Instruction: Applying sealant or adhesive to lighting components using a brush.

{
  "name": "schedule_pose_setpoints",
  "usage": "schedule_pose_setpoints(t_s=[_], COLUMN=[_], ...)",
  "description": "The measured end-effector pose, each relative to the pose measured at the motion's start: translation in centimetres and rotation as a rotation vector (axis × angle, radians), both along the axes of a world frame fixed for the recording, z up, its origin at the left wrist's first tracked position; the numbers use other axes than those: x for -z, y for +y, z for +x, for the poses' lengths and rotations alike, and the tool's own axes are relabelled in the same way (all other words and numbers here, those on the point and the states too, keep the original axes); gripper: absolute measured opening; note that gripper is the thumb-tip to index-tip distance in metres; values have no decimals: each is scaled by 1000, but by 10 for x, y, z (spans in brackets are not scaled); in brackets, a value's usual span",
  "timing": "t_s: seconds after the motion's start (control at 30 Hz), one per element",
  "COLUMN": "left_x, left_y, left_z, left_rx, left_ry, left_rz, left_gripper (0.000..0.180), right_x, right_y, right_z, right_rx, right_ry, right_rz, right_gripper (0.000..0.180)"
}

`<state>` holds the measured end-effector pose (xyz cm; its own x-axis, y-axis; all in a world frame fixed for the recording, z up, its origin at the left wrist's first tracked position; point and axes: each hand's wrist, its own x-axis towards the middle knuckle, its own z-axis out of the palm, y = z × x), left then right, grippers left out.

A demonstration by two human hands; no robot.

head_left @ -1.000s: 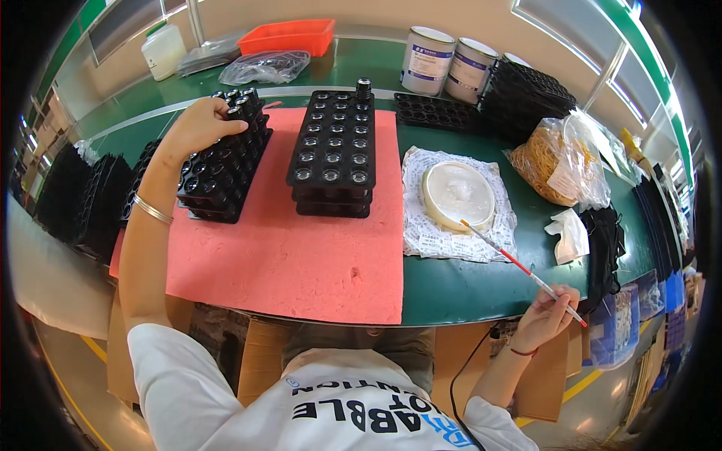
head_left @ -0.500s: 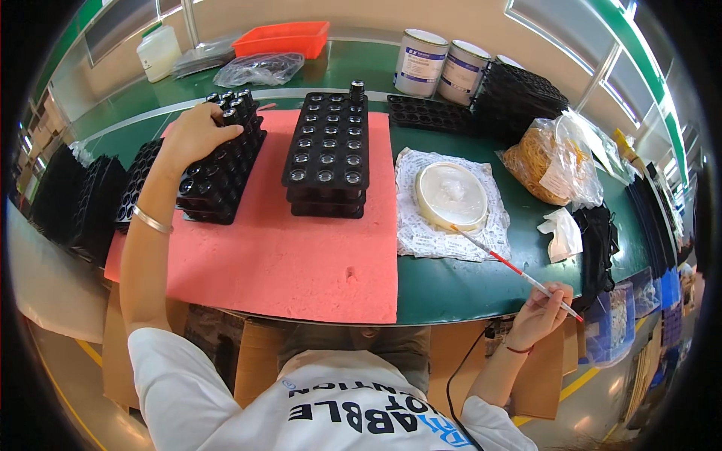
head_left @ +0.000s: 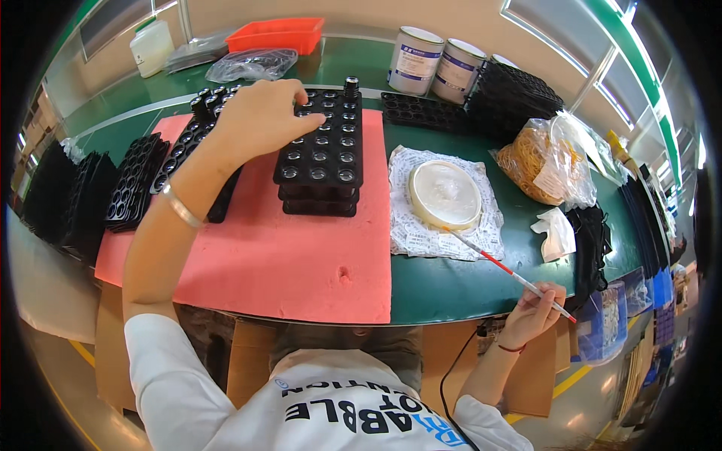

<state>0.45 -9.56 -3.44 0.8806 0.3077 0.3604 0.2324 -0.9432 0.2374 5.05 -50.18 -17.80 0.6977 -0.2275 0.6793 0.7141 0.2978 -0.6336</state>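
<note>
At upper centre, the left hand [head_left: 259, 113] rests curled fingers on the stacked black trays [head_left: 322, 150], long axis running up-frame, while the right hand [head_left: 534, 316], lower right, pinches a thin stick [head_left: 496, 263].

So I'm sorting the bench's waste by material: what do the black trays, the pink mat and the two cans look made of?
Black trays: probably thin moulded plastic, with a semi-gloss sheen and formed round pockets.
Pink mat: looks like soft foam, matte, with a dent pressed into it.
Two cans: likely metal, judging by the shiny rims and paper-like labels.
Left hand rests on the trays.
</note>
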Motion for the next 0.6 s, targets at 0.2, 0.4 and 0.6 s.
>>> schedule_pose_setpoints(t_s=[0.2, 0.4, 0.6], left_x=[15, 19, 21], left_y=[0, -12, -8], left_z=[40, 48, 44], left_rx=[15, 14, 17], left_ry=[43, 21, 7], left_rz=[-5, 26, 14], left_gripper=[47, 47, 46], right_x=[-2, 0, -1], right_y=[4, 3, 4], right_z=[-1, -2, -1], right_rx=[49, 77, 23], right_ry=[-28, -22, -26], right_rz=[-78, -69, -121], right_gripper=[19, 22, 19])
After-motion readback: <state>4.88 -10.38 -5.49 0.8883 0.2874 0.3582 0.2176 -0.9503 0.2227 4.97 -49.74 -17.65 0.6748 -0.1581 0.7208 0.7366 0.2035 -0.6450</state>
